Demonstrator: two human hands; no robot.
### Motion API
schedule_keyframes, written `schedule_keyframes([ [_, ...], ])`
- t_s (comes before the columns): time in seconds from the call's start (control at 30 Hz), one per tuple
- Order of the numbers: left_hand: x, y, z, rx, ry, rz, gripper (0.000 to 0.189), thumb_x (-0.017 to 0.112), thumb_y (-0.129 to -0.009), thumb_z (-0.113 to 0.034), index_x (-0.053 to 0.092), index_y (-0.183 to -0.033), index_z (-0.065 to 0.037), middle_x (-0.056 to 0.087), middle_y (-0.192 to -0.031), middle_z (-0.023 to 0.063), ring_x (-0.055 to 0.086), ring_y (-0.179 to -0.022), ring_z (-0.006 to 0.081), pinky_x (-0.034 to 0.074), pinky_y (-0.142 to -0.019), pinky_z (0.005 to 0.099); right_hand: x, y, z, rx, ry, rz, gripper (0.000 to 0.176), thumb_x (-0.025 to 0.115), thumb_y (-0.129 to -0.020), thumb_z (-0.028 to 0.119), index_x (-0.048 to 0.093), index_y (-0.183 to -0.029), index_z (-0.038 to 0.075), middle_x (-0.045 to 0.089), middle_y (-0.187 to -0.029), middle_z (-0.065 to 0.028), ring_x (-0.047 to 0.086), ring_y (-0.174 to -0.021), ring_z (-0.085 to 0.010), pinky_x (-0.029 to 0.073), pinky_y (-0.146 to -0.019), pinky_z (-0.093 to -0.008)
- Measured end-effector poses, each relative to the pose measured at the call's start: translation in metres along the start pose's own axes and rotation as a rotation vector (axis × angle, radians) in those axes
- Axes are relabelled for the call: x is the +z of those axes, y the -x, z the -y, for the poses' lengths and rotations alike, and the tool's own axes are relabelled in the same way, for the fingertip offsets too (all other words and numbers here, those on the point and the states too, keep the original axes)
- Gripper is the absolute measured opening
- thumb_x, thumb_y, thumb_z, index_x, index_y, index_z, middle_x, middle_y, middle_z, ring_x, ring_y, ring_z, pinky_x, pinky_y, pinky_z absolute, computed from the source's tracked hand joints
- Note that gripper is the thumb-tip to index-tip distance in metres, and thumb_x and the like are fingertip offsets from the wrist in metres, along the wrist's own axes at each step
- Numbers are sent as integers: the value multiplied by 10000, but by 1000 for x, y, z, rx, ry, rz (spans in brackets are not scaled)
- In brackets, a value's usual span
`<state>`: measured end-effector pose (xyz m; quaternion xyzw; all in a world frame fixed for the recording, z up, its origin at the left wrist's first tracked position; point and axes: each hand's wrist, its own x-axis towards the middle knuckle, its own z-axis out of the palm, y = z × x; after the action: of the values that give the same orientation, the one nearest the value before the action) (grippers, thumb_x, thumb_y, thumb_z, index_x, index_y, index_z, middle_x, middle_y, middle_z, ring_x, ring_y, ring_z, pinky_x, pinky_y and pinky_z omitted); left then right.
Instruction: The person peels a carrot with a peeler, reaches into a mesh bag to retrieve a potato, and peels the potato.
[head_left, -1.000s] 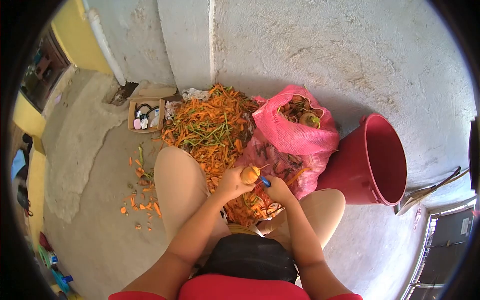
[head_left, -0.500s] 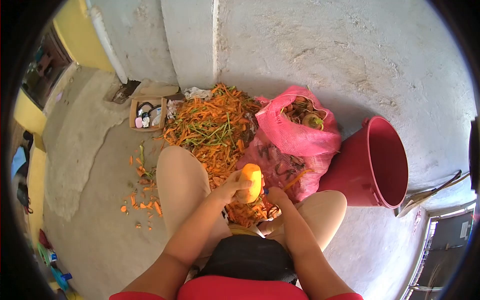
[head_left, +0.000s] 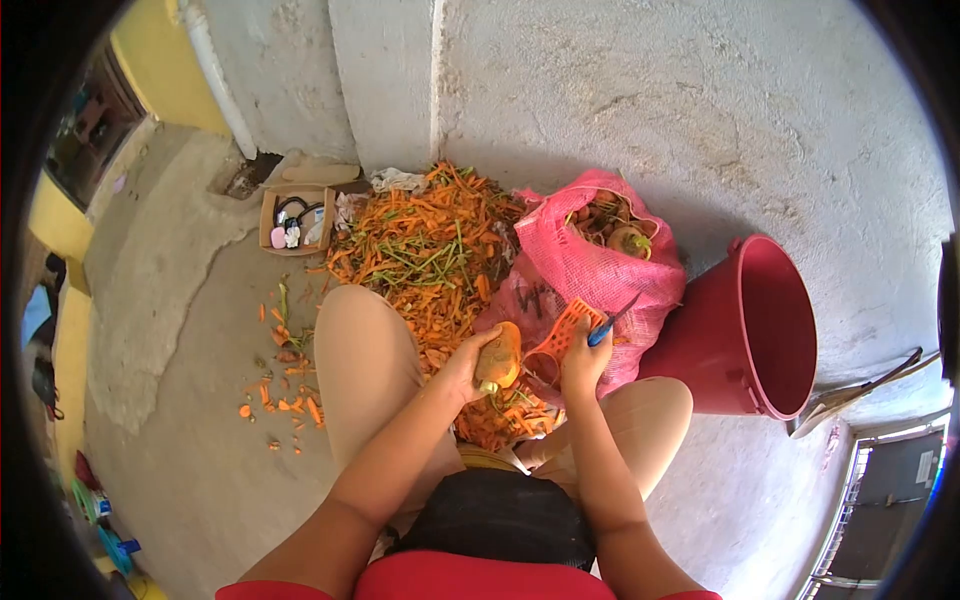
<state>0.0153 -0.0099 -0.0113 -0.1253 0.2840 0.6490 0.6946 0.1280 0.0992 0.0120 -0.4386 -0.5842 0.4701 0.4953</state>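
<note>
A: Centre frame: left hand (head_left: 468,368) wraps the carrot (head_left: 500,358); right hand (head_left: 583,362) is closed round the peeler (head_left: 608,326), held clear, a peel (head_left: 562,335) dangling.

B: Mid-peel, I'd say. The next stroke needs the blade back on unpeeled skin.

Left hand (head_left: 462,368) holding carrot (head_left: 500,358), right hand (head_left: 583,362) holding peeler (head_left: 603,328), peel pile (head_left: 420,250) beyond
</note>
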Motion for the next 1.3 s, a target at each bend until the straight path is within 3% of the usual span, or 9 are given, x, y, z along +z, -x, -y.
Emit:
schedule_keyframes([
  [0.27,33,15,10,-24,50,-40,339,414,-845,-342,503,-989,-48,576,-887,86,571,-754,206,481,-639,317,23,31,23,-183,125,97,168,492,-818,118,461,-928,-6,516,-679,-122,489,-582,-166,405,-547,-282],
  [0.37,8,0,9,-112,10,214,360,414,-844,-359,494,-1016,-53,573,-915,83,570,-788,207,481,-659,332,18,28,28,-114,292,121,131,489,-812,107,474,-876,-6,426,-578,-69,373,-511,-119,355,-487,-278],
  [0.5,14,4,12,-143,-43,144,364,436,-833,-355,495,-1021,-49,575,-908,106,578,-766,220,490,-631,336,13,17,19,-88,386,50,139,504,-794,106,471,-845,-19,406,-542,-82,345,-470,-141,333,-453,-295],
  [0.53,9,6,8,-189,-79,204,369,439,-834,-349,486,-1027,-39,566,-925,118,574,-789,226,485,-658,347,9,0,-15,-296,349,-62,150,502,-795,117,473,-831,-26,418,-549,-82,356,-474,-150,335,-452,-304],
  [0.63,13,18,11,-231,-147,263,383,451,-829,-341,469,-1043,-24,555,-936,148,570,-807,250,485,-684,361,-30,-57,-56,133,345,-278,123,493,-787,92,443,-757,-16,446,-561,-84,403,-490,-183,345,-480,-339],
  [0.73,14,19,11,-222,-155,193,395,471,-816,-342,453,-1050,-25,552,-926,162,575,-782,278,498,-644,377,-40,-67,-56,31,353,-256,141,498,-793,106,441,-753,-16,419,-554,-54,363,-487,-149,336,-469,-318],
  [0.93,5,-7,12,-158,-81,67,318,437,-830,-319,489,-1013,-65,575,-896,101,582,-756,236,501,-611,388,10,15,24,-77,122,192,63,485,-801,79,481,-814,18,421,-618,4,372,-559,-73,347,-506,-229],
  [1.07,15,-1,15,-96,-95,-85,293,429,-833,-320,532,-963,-79,588,-878,64,583,-742,182,494,-612,338,17,40,48,-90,393,263,124,509,-785,80,487,-886,12,520,-614,-145,508,-530,-199,411,-511,-295],
  [1.3,-4,-18,9,-164,-243,-3,338,435,-840,-333,520,-972,-33,591,-836,76,585,-729,173,492,-632,313,16,21,27,-1,426,193,139,516,-779,120,478,-813,-9,457,-542,-155,434,-448,-241,361,-454,-342],
])
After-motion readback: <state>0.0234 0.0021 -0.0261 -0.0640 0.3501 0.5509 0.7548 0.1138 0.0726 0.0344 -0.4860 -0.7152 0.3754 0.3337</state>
